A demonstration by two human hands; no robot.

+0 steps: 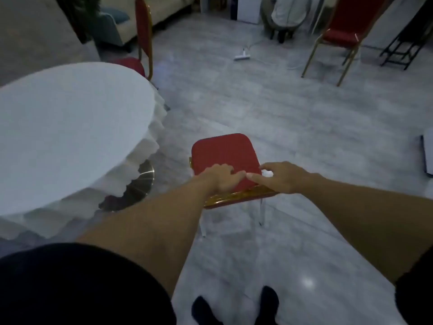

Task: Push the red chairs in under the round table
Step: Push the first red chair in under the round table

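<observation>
Two hands are on the backrest top of the near red chair, your arms stretched forward and down. Your left hand lies palm down over the left part of the top edge, fingers curled over the red padding and gripping it. Your right hand sits on the right corner, fingers bent and pointing left, closed around the top rail next to a small white tag. The fingertips of both hands nearly meet in the middle. Three red chairs in view, all gold-framed: the one under your hands, a second red chair at the far side of the table with its seat partly hidden by the tabletop, and a third red chair well apart at upper right, standing free on the floor. One round table with a white cloth and a shiny metal base stands to the left. The held chair is on the grey floor to the right of the table, near it but not under it, seat facing away from you. One white power strip lies on the floor far ahead. Your two dark shoes show at the bottom edge.
</observation>
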